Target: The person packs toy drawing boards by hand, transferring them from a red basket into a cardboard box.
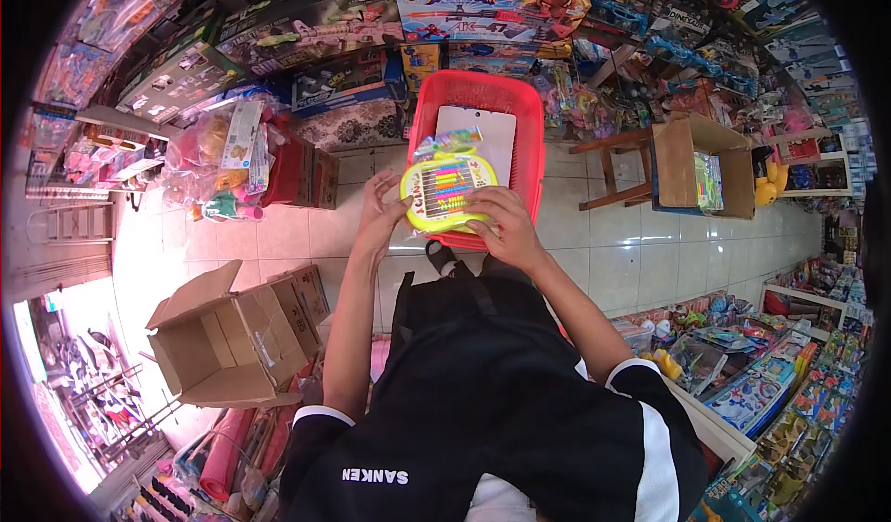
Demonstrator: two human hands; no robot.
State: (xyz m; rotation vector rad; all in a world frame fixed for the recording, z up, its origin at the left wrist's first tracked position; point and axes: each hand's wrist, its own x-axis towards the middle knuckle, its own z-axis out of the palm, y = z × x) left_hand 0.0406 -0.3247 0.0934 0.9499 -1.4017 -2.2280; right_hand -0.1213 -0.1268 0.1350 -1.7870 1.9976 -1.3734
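Observation:
A yellow-framed toy abacus (pixel 449 191) with rows of coloured beads is held above the near part of a red plastic basket (pixel 529 118). My left hand (pixel 379 208) grips its left edge, thumb and fingers pressed on the frame. On the right side, my right hand (pixel 506 222) holds the frame with its fingers over the lower right corner. Clear wrapping with a colourful header (pixel 452 141) sticks up at the toy's top. Behind it, a white board (pixel 492 129) with a small hole lies in the basket.
An open cardboard box (pixel 223 341) stands at the lower left. Another carton (pixel 682 174) with colourful packs rests on a wooden stool (pixel 613 171) at the right. Boxed toys line the back, including a Spiderman box (pixel 492 9). Packaged toys (pixel 752 383) fill the lower right.

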